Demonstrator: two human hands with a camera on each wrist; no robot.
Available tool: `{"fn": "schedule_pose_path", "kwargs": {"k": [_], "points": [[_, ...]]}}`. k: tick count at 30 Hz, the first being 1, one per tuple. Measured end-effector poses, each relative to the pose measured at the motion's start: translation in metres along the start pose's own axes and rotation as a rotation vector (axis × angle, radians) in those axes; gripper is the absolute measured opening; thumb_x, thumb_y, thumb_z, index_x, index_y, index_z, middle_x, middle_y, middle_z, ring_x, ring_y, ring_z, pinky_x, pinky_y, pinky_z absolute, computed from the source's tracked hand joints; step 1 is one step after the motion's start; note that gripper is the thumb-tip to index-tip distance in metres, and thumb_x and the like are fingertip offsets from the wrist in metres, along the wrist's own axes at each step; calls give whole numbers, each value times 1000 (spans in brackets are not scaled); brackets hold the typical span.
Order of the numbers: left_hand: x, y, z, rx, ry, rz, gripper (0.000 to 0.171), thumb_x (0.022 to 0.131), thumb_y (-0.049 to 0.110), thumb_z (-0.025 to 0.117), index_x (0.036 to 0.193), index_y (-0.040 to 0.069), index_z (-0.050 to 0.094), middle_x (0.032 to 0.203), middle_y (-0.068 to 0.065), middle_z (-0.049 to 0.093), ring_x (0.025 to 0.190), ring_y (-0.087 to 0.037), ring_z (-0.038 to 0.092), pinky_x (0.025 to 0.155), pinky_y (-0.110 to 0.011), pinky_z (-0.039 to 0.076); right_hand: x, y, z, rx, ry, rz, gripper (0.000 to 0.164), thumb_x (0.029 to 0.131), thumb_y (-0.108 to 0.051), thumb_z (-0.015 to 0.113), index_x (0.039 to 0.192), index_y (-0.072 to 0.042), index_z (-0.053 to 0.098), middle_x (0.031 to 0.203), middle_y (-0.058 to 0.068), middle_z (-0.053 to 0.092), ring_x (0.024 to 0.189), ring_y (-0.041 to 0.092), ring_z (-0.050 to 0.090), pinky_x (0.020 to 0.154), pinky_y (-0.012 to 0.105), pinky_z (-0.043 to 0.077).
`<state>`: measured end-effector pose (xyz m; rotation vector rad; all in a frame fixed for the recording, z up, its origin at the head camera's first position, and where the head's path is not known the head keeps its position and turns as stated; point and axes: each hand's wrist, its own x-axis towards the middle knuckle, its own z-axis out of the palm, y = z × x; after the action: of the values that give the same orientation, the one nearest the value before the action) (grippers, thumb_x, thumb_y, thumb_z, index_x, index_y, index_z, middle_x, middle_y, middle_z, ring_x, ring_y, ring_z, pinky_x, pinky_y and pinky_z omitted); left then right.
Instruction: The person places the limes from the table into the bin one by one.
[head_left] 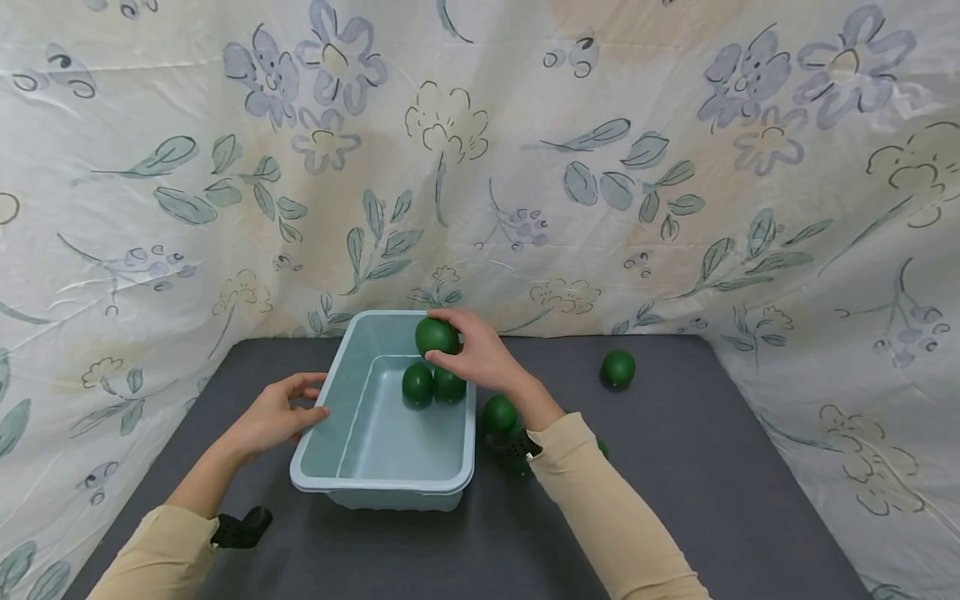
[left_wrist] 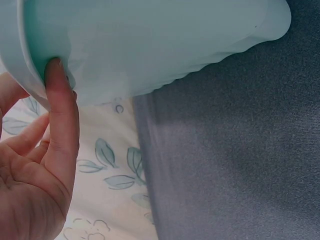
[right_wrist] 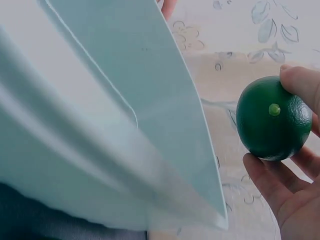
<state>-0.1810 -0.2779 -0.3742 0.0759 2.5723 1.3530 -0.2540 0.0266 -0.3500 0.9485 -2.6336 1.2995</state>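
Observation:
My right hand (head_left: pixel 480 353) pinches a dark green avocado (head_left: pixel 436 336) between thumb and fingertips, above the far right part of a pale blue-green plastic tub (head_left: pixel 382 484). In the right wrist view the avocado (right_wrist: pixel 272 120) shows a light green stem spot, with the tub wall beside it. Inside the tub lie two more avocados side by side, one at the left (head_left: pixel 417 385) and one at the right (head_left: pixel 450 387), partly covered by the hand. My left hand (head_left: pixel 273 415) holds the tub's left rim; in the left wrist view a fingertip (left_wrist: pixel 53 67) sits under the lip.
Right of the tub, several avocados (head_left: pixel 499 414) lie on the dark grey table (head_left: pixel 675 467), partly hidden by my right forearm. A single avocado (head_left: pixel 618 369) sits farther right, near the back edge. A flower-printed cloth (head_left: pixel 517 167) hangs behind the table.

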Motion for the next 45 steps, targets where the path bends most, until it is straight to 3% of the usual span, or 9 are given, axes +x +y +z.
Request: {"fn": "schedule_pose_path", "kwargs": {"k": [14,27,32,37,45], "points": [[0,-2,-1,4,0,2,63,87,14,62,140,2,30,117,-24,47,78,-21,62,60,-37,53,6,-19,18,5,-83,-57,57,86,-28,65,137,-13,43,137,3,43,116,17,48,83,29,47],[1,-2,-2,12,-2,-8,63,87,15,62,140,2,30,118,-24,46,81,-22,61,61,-36,54,6,-31,30,-8,-132,-68,58,85,-28,66,137,-16,43,135,5,43,108,16,51,78,25,47],[1,-1,-1,7,-7,-2,63,88,14,62,140,1,29,118,-25,46,81,-21,62,61,-36,54,5,-27,28,-25,-143,-68,58,87,-31,64,138,-19,41,139,2,41,117,16,48,88,30,45],[1,0,-1,7,-12,0,64,88,16,62,140,1,29,118,-25,46,80,-21,62,61,-36,54,4,-23,21,-41,-136,-74,57,88,-34,61,140,-22,39,143,-2,38,130,14,36,102,35,36],[1,0,-1,12,-11,-17,63,88,16,62,140,2,30,119,-25,45,81,-21,62,61,-36,54,-5,-15,10,13,-84,-109,55,88,-31,62,138,-22,41,141,-3,39,128,13,39,97,36,41]]}}
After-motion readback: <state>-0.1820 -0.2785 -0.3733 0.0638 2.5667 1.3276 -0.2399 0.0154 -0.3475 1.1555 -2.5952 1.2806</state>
